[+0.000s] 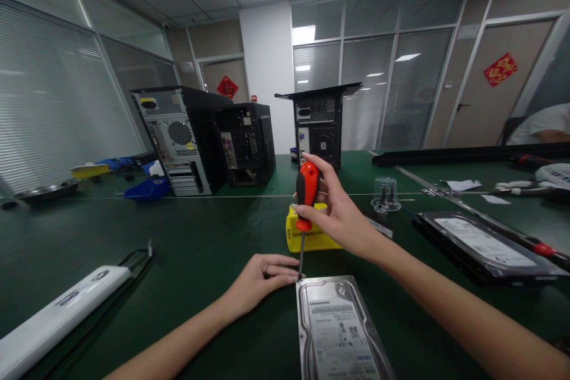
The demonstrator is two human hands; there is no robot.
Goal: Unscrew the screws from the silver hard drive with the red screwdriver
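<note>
Right fingers (328, 173) are clamping the screwdriver (308, 187); left fingers (279, 259), grip unclear, are risking a jab should its tip slip.

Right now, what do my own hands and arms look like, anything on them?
Your left hand and right hand are slim and ungloved, with no ring visible. Your left forearm and right forearm show no sleeve, watch or bracelet.

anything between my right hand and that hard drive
Only the screwdriver your right hand holds, tip at the far left corner of the hard drive. Your left hand is by the tip; nothing visible blocks it.
</note>
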